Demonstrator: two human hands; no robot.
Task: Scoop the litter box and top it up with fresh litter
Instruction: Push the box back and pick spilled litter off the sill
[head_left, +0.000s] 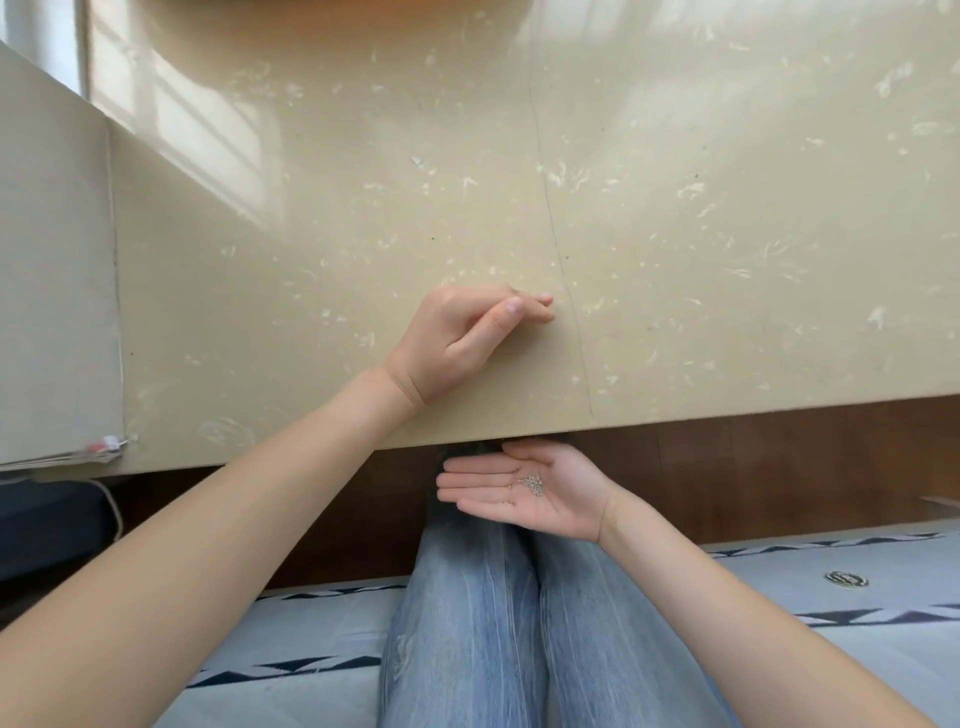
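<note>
A flat grey-beige cardboard sheet, with a torn red-and-white label at its near corner, lies on the far left of a glossy beige table with pale flecks, which fills the upper part of the view. On the table, right of the sheet and near the table's front edge, the left hand rests on its side, fingers curled loosely toward the thumb, fingertips touching the surface beside a thin dark seam that runs across the tabletop; whether it pinches anything cannot be told. Just below the table's front edge, to the right of the left wrist, the right hand is held flat with palm up and fingers straight, cupping a small cluster of pale grey litter granules in the middle of the palm. Below the table, legs in light blue jeans extend over a pale blue cover with dark zigzag bands.
</note>
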